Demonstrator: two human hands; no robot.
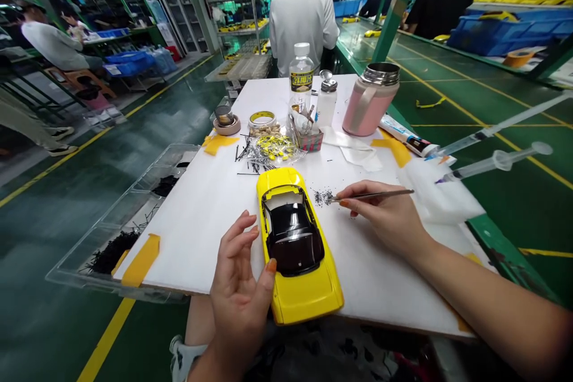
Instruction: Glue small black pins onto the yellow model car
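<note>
A yellow model car body (296, 250) with a black cabin lies lengthwise on the white board (201, 221). My left hand (239, 286) rests against its left side, fingers apart, thumb touching the edge near the cabin. My right hand (387, 215) pinches metal tweezers (376, 194), whose tip reaches a small heap of tiny dark parts (322, 196) just right of the car.
Behind the car are a bag of yellow pieces (274, 147), thin black pins (244, 152), tape rolls (226, 121), a water bottle (301, 77), a pink flask (370, 101), a glue tube (409, 136) and two syringes (496, 161). A clear tray (129, 215) sits left. A person in white (302, 18) stands beyond.
</note>
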